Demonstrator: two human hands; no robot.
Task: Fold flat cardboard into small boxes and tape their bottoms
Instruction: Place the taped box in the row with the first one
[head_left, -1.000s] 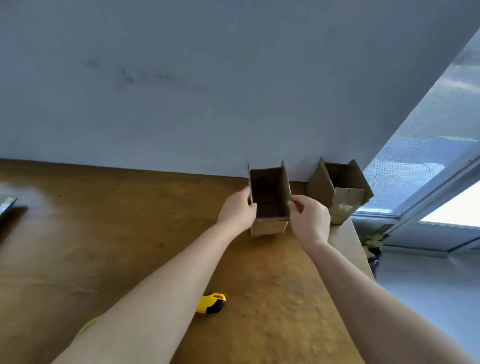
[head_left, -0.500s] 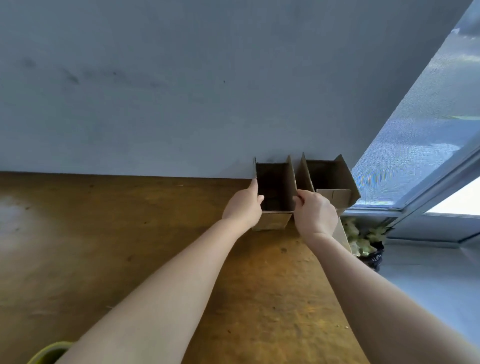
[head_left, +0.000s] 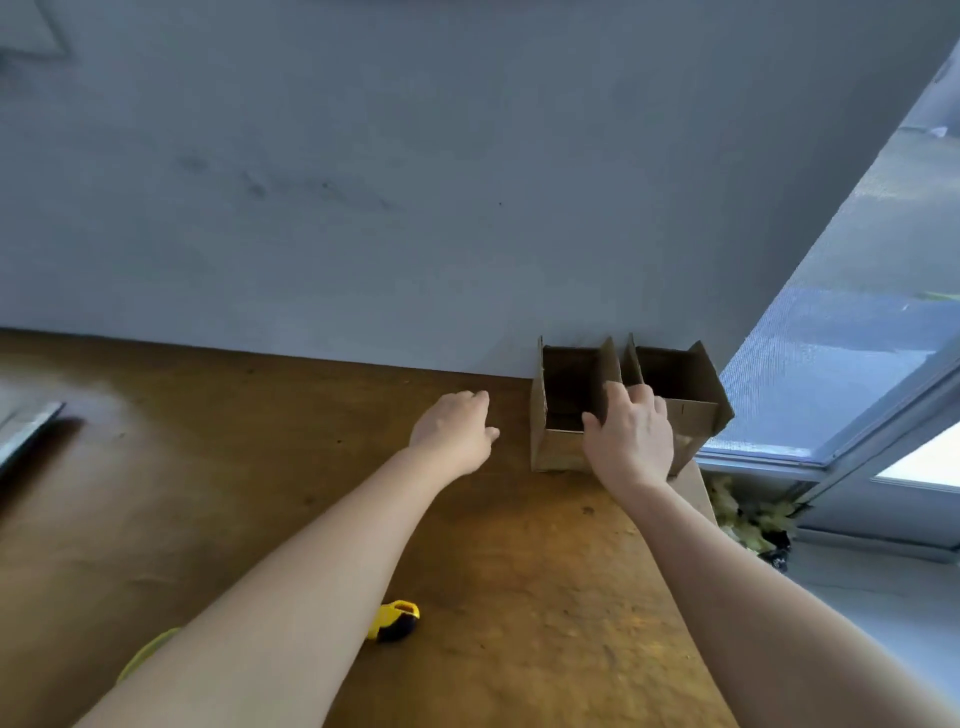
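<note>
2 open-topped cardboard boxes stand side by side against the wall at the table's far right corner. The right hand rests on the near box, fingers hooked loosely over its right flap, beside the second box. The left hand hovers open and empty, just left of it. No readable print shows on either box.

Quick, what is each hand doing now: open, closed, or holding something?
Left hand: open, holds nothing, apart from the boxes.
Right hand: fingers over the right wall of the left box; whether it grips cannot be told.
</note>
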